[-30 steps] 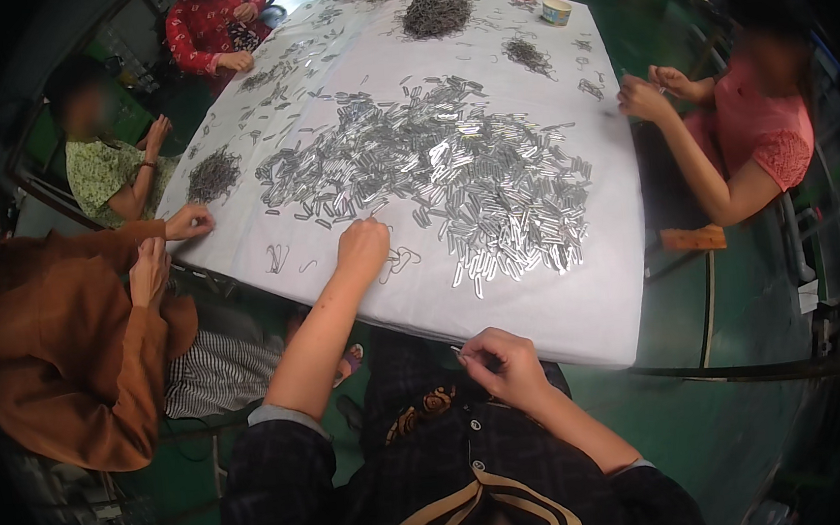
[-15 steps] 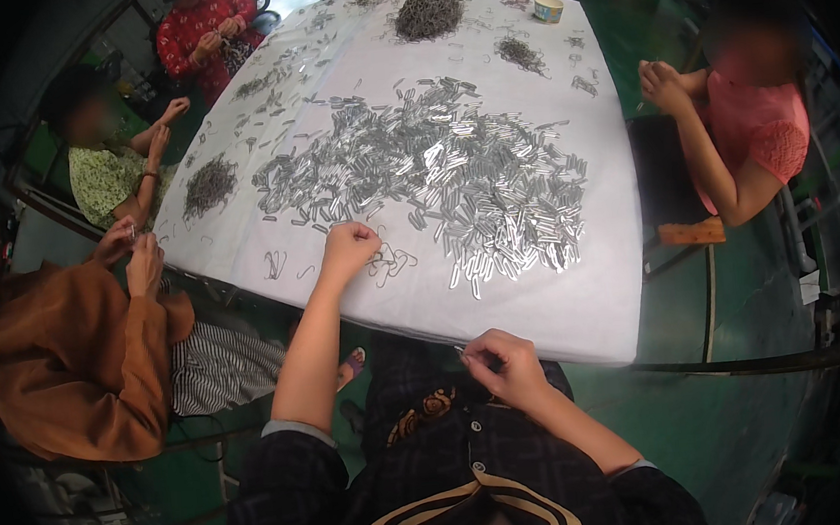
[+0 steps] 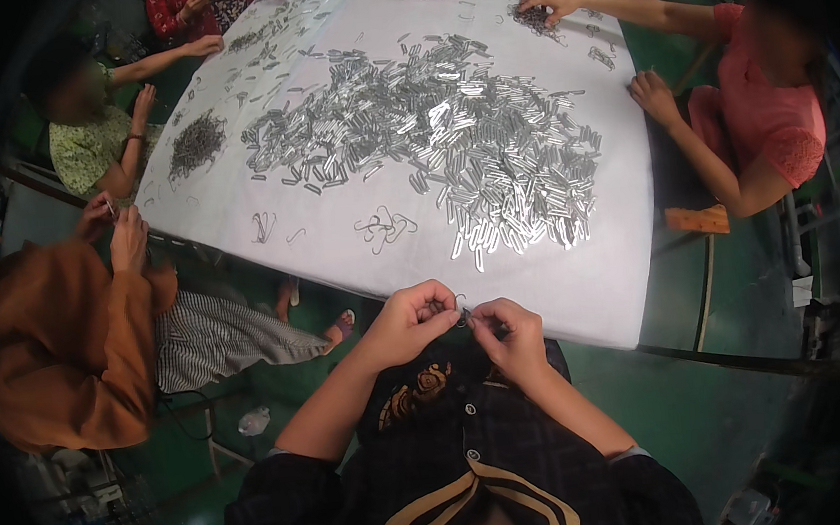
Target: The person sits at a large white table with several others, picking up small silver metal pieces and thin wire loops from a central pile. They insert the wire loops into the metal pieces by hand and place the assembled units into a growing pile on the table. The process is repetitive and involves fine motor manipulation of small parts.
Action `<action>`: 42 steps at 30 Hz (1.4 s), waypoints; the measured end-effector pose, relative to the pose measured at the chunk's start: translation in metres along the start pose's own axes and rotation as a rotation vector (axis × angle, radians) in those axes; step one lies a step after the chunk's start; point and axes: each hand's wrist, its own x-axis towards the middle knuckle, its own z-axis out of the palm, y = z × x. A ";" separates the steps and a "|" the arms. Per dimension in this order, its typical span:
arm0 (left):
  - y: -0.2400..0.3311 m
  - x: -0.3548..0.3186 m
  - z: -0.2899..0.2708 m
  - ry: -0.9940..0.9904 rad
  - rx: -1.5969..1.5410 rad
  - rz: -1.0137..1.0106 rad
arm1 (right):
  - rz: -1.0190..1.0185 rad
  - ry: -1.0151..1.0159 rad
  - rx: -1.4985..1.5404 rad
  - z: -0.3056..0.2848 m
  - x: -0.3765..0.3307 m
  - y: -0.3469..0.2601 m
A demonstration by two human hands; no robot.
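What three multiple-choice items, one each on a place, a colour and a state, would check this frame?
1. Where is the big heap of shiny silver metal pieces?
A. on the white cloth-covered table
B. on the green floor
C. in the person's lap

2. What colour is the top of the co-worker seated at the right side of the table?
A. blue
B. pink
C. white

3. What are the left hand and right hand doing?
A. resting flat on the table
B. hanging at the sides
C. pinching a small bent wire piece together

Key: 1 A, the heap covers the table's middle; 2 B, the top is pink; 3 C, both hands' fingers meet on the wire.
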 end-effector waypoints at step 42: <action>-0.009 -0.016 0.032 0.141 0.280 0.245 | 0.250 0.236 0.018 -0.044 0.053 0.059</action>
